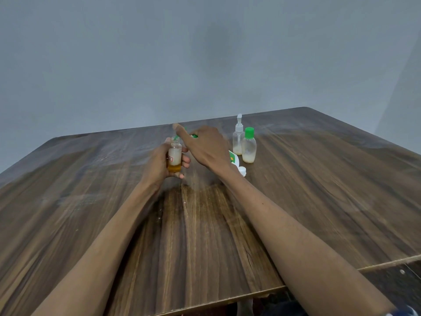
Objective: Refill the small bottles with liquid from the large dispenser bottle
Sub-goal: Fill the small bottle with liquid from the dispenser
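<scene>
My left hand (159, 164) grips a small clear bottle (175, 155), upright and uncapped, with pale liquid over an amber layer at its bottom. My right hand (204, 145) hovers just right of the bottle's mouth, index finger stretched out, and a green cap (194, 135) peeks from under its fingers. To the right stand a clear pump dispenser bottle (238, 139) and a small bottle with a green cap (248, 145), both with a little pale liquid. A white bottle with a green label (234, 159) lies on its side behind my right wrist, its white flip cap (242, 171) open.
Everything sits on a dark wooden table (319, 190) whose far edge meets a plain grey wall. The table's near edge runs under my forearms, with a step in it at the lower right.
</scene>
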